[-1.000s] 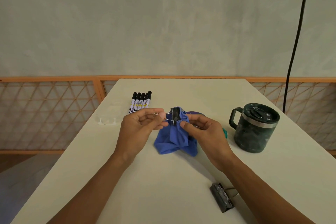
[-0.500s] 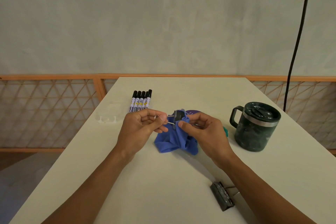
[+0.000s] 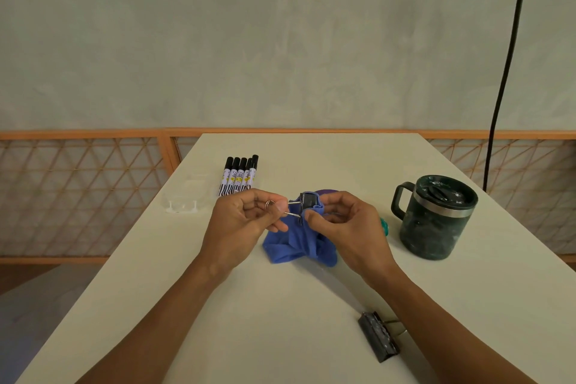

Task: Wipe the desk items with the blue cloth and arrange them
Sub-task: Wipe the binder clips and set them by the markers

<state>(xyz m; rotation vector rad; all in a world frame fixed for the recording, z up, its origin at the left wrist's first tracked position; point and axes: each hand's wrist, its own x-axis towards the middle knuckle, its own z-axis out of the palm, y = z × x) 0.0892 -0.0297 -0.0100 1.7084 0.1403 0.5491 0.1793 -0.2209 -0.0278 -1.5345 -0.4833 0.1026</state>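
Binder clip (image 3: 308,200), black: held above the tabletop (image 3: 280,305) near its centre. Left hand (image 3: 246,221) pinches its wire handles between thumb and fingers.
Blue cloth (image 3: 299,243): bunched, lower folds resting on the tabletop. Right hand (image 3: 346,224) presses it around the clip body, thumb and fingers curled on the fabric.
Markers (image 3: 238,176), five: side by side, far left.
Lidded mug (image 3: 434,217), dark green: right, upright.
Second binder clip (image 3: 378,335): near edge, beside the right forearm.

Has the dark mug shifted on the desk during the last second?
No. The mug stays put near the right edge of the desk.
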